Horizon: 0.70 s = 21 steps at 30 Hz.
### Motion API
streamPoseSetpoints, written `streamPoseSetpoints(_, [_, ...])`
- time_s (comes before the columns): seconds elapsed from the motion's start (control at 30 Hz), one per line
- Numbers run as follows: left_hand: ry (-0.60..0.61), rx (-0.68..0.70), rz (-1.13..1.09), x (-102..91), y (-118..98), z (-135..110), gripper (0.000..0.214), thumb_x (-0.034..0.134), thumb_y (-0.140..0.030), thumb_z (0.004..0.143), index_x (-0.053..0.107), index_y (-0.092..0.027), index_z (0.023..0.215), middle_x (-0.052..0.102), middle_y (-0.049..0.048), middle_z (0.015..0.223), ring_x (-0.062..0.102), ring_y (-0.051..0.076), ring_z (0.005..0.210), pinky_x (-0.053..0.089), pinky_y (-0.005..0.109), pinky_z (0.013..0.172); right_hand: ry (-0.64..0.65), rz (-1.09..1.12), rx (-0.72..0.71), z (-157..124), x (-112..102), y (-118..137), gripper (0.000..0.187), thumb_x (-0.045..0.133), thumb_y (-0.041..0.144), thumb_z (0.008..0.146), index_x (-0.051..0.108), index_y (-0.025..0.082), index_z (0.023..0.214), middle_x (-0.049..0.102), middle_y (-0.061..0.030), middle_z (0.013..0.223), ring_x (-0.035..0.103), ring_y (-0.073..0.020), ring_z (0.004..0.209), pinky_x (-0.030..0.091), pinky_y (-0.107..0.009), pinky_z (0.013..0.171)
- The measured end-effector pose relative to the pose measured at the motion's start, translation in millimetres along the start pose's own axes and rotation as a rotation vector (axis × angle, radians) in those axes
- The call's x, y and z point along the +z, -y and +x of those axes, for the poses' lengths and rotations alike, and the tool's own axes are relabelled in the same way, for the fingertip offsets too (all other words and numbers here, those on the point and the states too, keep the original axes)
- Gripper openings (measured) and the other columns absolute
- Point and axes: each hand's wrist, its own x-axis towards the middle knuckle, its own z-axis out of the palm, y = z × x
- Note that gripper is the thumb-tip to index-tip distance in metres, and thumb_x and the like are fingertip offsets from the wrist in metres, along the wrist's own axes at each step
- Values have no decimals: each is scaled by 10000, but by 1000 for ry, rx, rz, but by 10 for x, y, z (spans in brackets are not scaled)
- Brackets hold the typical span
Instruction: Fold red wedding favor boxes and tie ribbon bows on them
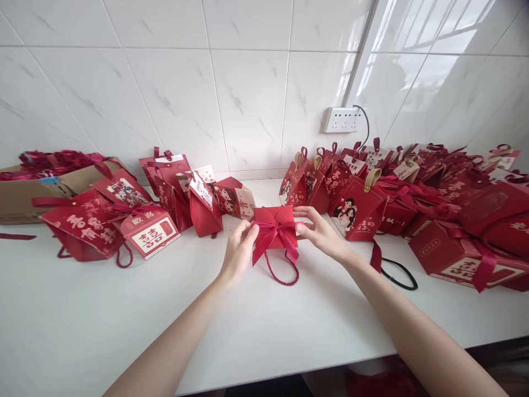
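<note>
A small red gift box (276, 222) stands on the white table (256, 325), tied with a red ribbon bow (273, 236); a red cord handle loops down in front of it. My left hand (238, 249) pinches the bow's left loop. My right hand (317, 231) pinches the ribbon on the box's right side. Both hands are closed on the ribbon.
Red gift boxes and bags crowd the right (438, 204) and the left (124, 215) of the table. A cardboard box (25, 193) with red ribbons sits far left. A black hair tie (399, 275) lies by my right arm. A wall socket (342, 119) hangs on the tiles.
</note>
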Motion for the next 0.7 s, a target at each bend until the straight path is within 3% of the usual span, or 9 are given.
streamPoseSetpoints(0.1, [4, 6, -31, 11, 7, -2, 316, 522, -420, 813, 389, -187, 647, 353, -50, 610, 351, 86, 564, 340, 190, 547, 155, -161, -85, -59, -21, 13, 1121, 785, 498, 546, 113, 292, 1420, 121, -164, 1498, 528, -284, 1116, 536, -400, 810])
streamPoseSetpoints(0.17, [17, 1, -52, 17, -1, -3, 308, 526, -448, 806, 451, -182, 672, 430, -31, 652, 435, 105, 630, 398, 209, 613, 207, -248, -76, -89, -26, 24, 1189, 788, 413, 572, -30, 349, 1432, 39, -162, 1511, 598, -240, 974, 551, -400, 763])
streamPoseSetpoints(0.23, [1, 0, -60, 20, -19, -5, 327, 530, -488, 790, 523, -172, 704, 517, 9, 730, 510, 147, 736, 443, 251, 689, 205, -325, -84, -101, -23, 31, 1133, 750, 362, 628, -49, 357, 1431, 84, -162, 1501, 615, -213, 901, 548, -410, 761])
streamPoseSetpoints(0.37, [-68, -10, -54, 15, -51, -5, 373, 577, -520, 733, 554, -164, 622, 591, 61, 796, 557, 193, 772, 470, 290, 688, 157, -492, -232, -89, 5, 24, 1058, 739, 309, 618, 65, 273, 1433, 303, -150, 1395, 481, -300, 1159, 436, -471, 953])
streamPoseSetpoints(0.43, [-43, -51, -75, 7, -62, 1, 384, 607, -500, 710, 506, -164, 553, 594, 59, 801, 555, 181, 731, 473, 284, 656, 141, -534, -268, -83, 21, 16, 1050, 729, 306, 620, 63, 265, 1432, 353, -139, 1346, 428, -304, 1215, 398, -474, 995])
streamPoseSetpoints(0.57, [43, -131, -164, -32, -98, 19, 396, 617, -470, 705, 433, -168, 528, 541, 28, 722, 518, 149, 667, 483, 280, 638, 126, -551, -267, -87, 34, 17, 997, 691, 312, 650, 66, 284, 1426, 396, -125, 1311, 457, -297, 1194, 430, -462, 963])
streamPoseSetpoints(0.7, [62, -59, -160, -70, -119, 24, 321, 575, -467, 752, 486, -180, 639, 497, -8, 659, 520, 141, 671, 494, 283, 692, 115, -533, -256, -85, 10, 20, 953, 693, 331, 643, 133, 285, 1413, 411, -128, 1311, 452, -324, 1211, 426, -474, 953])
